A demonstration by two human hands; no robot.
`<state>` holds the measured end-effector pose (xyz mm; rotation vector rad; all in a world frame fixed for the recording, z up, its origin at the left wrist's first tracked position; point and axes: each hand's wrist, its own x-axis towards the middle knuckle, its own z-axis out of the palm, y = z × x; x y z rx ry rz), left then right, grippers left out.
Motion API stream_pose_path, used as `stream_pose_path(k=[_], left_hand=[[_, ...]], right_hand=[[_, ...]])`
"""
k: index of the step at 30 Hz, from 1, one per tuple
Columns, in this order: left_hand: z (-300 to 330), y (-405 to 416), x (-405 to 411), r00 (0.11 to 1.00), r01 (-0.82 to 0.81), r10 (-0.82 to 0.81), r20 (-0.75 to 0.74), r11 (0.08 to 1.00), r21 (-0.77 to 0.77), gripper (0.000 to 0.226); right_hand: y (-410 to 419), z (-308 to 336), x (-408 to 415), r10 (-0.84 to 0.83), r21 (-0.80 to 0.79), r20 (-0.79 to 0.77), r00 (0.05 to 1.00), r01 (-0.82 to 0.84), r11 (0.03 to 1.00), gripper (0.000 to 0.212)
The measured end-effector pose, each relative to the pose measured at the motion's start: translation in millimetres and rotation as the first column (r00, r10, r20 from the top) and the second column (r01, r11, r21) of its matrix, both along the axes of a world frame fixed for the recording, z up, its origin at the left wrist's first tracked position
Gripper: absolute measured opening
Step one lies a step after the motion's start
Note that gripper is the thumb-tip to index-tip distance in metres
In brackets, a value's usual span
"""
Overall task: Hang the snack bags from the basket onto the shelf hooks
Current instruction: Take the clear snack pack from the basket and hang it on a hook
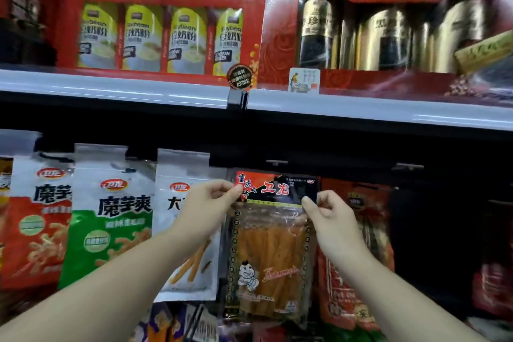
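both hands [206,203] pinching snack bag [270,247] top corners, white shelf edge [111,89] above

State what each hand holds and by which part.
Left hand and right hand pinch the snack bag by its header's left and right edges.

Your left hand [206,203] and right hand [330,216] pinch the top corners of a snack bag [270,247] at the middle of the frame. Three bags [111,214] hang left of it. Gift boxes [163,16] sit on the shelf [111,89] above.
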<state>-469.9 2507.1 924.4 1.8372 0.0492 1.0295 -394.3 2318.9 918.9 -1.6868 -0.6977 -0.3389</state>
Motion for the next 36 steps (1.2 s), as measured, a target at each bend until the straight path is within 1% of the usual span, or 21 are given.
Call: stream_pose_path(k=[3, 8, 13, 17, 21, 25, 28, 32, 34, 36], left_hand=[[-2, 6, 3, 0.998, -0.059, 0.059, -0.018, 0.998, 0.010, 0.021], [-2, 10, 8, 0.995, -0.087, 0.086, -0.044, 0.996, -0.013, 0.022], [-3, 9, 12, 0.997, -0.067, 0.066, -0.035, 0.998, -0.009, 0.020], [-7, 7, 12, 1.000, -0.019, 0.018, -0.017, 0.998, -0.068, 0.024], [-10, 5, 15, 0.998, -0.034, 0.030, -0.050, 0.996, -0.081, 0.024], [-11, 8, 28, 0.989, -0.126, 0.119, -0.089, 0.989, -0.081, 0.025], [-10, 10, 40, 0.984, -0.152, 0.143, -0.110, 0.986, -0.075, 0.020], [-9, 12, 52, 0.965, -0.215, 0.205, -0.163, 0.976, -0.045, 0.019], [-10, 13, 56, 0.962, -0.219, 0.207, -0.179, 0.974, -0.050, 0.019], [-11, 13, 57, 0.958, -0.224, 0.218, -0.185, 0.974, -0.018, 0.020]], right_hand=[[6, 1, 6, 0.054, -0.012, -0.021, 0.998, -0.055, 0.998, 0.029], [8, -1, 13, 0.072, -0.034, -0.038, 0.997, -0.073, 0.997, 0.030], [7, -4, 21, 0.083, -0.017, -0.041, 0.996, -0.083, 0.996, 0.030], [4, -7, 24, 0.106, -0.027, -0.025, 0.994, -0.107, 0.994, 0.033], [3, -10, 31, 0.084, -0.028, -0.022, 0.996, -0.085, 0.996, 0.034], [10, -10, 44, 0.066, -0.042, -0.036, 0.997, -0.068, 0.997, 0.031], [18, -9, 55, 0.032, -0.068, -0.043, 0.999, -0.035, 0.997, 0.030], [27, -6, 67, 0.008, -0.081, -0.056, 0.998, -0.013, 0.997, 0.029], [30, -5, 69, -0.011, -0.072, -0.071, 0.997, 0.006, 0.997, 0.025], [29, -7, 71, -0.004, -0.073, -0.064, 0.998, -0.001, 0.997, 0.022]])
